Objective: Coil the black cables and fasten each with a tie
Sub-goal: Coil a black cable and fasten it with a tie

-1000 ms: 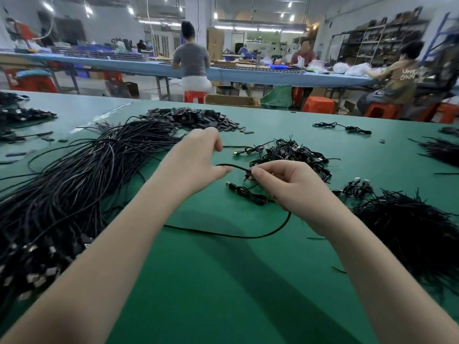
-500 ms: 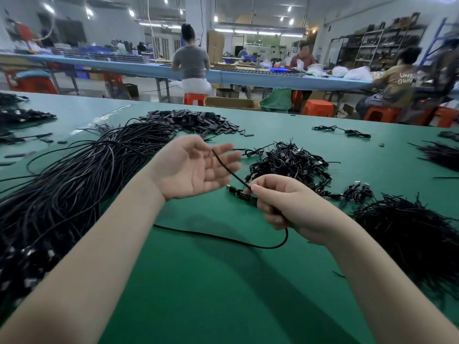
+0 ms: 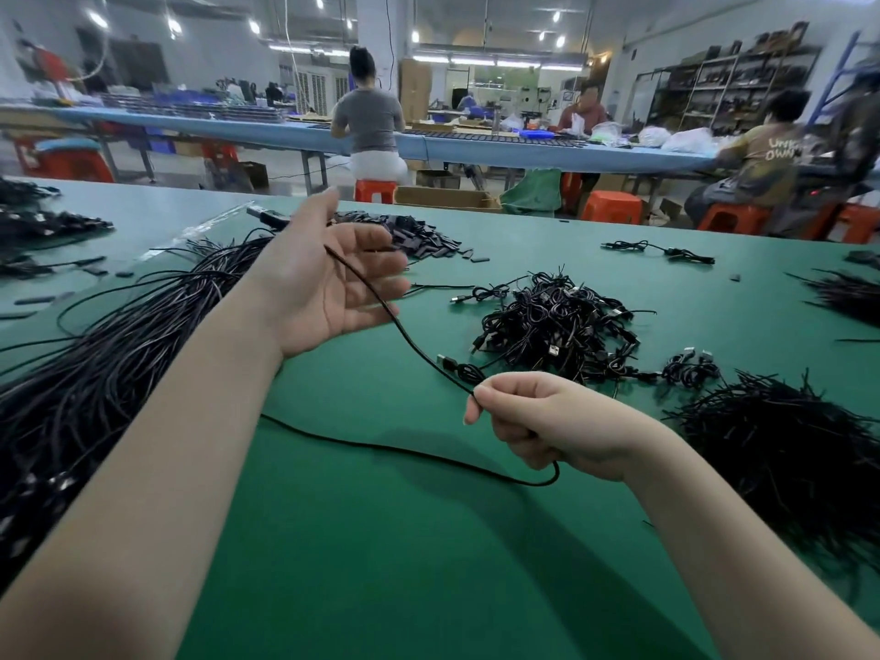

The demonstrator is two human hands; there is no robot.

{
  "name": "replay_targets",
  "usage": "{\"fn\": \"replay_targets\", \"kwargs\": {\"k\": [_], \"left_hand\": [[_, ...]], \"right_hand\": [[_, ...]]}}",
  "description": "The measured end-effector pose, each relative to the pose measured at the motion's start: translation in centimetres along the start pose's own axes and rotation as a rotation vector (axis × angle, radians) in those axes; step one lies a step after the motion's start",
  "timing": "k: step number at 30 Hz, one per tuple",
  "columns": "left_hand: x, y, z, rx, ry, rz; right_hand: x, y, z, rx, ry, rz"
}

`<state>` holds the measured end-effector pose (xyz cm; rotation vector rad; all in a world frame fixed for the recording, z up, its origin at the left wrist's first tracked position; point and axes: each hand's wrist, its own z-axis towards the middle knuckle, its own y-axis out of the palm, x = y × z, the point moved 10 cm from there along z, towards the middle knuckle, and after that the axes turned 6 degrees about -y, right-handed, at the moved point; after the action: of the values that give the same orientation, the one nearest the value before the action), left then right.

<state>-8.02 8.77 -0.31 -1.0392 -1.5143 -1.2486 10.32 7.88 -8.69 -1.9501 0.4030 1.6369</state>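
Observation:
My left hand (image 3: 328, 288) is raised palm-up with its fingers spread. A single black cable (image 3: 405, 333) lies across that palm; its plug end (image 3: 266, 214) sticks out beyond the thumb side. The cable slants down to my right hand (image 3: 547, 421), which pinches it between thumb and forefinger with the other fingers curled. Below my right hand the cable loops (image 3: 555, 476) and trails left over the green table (image 3: 381, 540). One small coiled cable (image 3: 459, 371) lies just beyond my right hand.
A big heap of loose black cables (image 3: 95, 373) fills the left side. A pile of coiled cables (image 3: 557, 326) sits centre right, a heap of black ties (image 3: 785, 445) at the right, small black pieces (image 3: 409, 235) behind my left hand. People work at far benches.
My left hand has opened and risen, palm up, drawing the cable out longer. My right hand has slid along the cable and moved right and toward me, keeping its pinch.

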Motion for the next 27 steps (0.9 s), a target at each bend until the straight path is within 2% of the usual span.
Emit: {"fn": "replay_targets", "kwargs": {"k": [3,5,7,10,14,17,19,21,23,25,27], "left_hand": [[-2.4,-1.0,0.6,0.103,-0.131,0.330],[-4.1,-1.1,1.0,0.112,-0.219,0.400],[-4.7,-1.5,1.2,0.155,-0.234,0.379],[-4.2,-2.8,1.4,0.238,-0.189,0.395],[-2.7,-4.1,1.0,0.328,-0.128,0.647],[-0.4,-3.9,0.5,0.434,0.063,0.770],[0.9,-2.8,-0.1,0.450,0.214,0.735],[1.1,-1.3,-0.2,0.313,0.212,0.496],[0.5,1.7,-0.3,0.011,0.102,0.150],[0.6,4.4,-1.4,-0.260,0.035,-0.031],[0.5,6.9,-3.4,-0.565,-0.031,-0.079]], "right_hand": [[-0.3,-0.4,0.1,0.025,-0.028,0.060],[-0.5,-0.3,0.1,0.015,-0.039,0.088],[-0.5,0.2,0.0,-0.028,-0.030,0.070],[-0.4,1.1,-0.3,-0.096,-0.006,0.051],[-0.5,2.0,-0.4,-0.150,-0.002,0.030],[-0.5,3.3,-0.6,-0.245,-0.002,0.003],[-0.3,4.7,-0.6,-0.324,-0.013,-0.006],[0.2,5.9,-0.5,-0.384,-0.022,-0.040],[1.1,6.5,-0.2,-0.401,-0.003,-0.105],[1.9,5.6,0.4,-0.319,0.019,-0.150],[2.0,2.8,0.8,-0.131,0.023,-0.191]]}}
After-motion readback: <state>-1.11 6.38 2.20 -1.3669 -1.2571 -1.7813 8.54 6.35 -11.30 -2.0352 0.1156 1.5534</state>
